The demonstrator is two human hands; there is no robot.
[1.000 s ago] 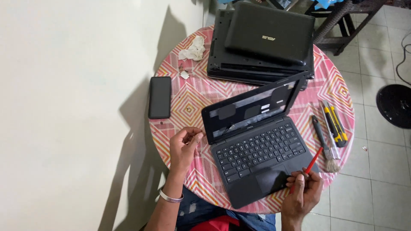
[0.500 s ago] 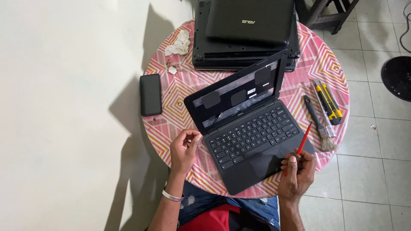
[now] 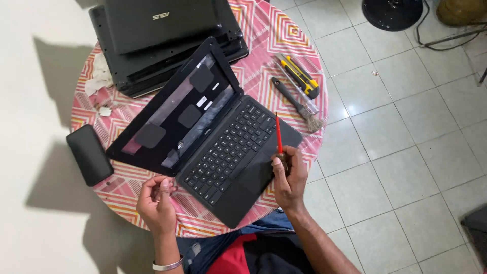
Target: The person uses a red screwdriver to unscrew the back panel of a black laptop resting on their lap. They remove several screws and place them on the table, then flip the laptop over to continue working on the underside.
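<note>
An open black laptop (image 3: pixel 223 147) with its screen panel removed lies on a round table with a pink patterned cloth (image 3: pixel 269 35). My right hand (image 3: pixel 289 177) rests at the laptop's right front corner and holds a thin red screwdriver (image 3: pixel 278 133) pointing away from me over the palm rest. My left hand (image 3: pixel 157 200) hovers over the cloth at the laptop's left front edge, fingers curled and pinched together; whether something small is in them is too small to tell. A silver bracelet (image 3: pixel 167 265) is on that wrist.
A stack of closed black laptops (image 3: pixel 162 35) fills the table's far side. A black phone (image 3: pixel 89 155) lies at the left edge. A yellow utility knife (image 3: pixel 299 76) and a brush (image 3: pixel 297 104) lie at the right. Crumpled tissue (image 3: pixel 99 76) sits near the stack. Tiled floor (image 3: pixel 395 142) lies to the right.
The view has shifted and turned, so the table sits further left. My right hand has moved up along the laptop's right edge, and the red screwdriver now stands more upright.
</note>
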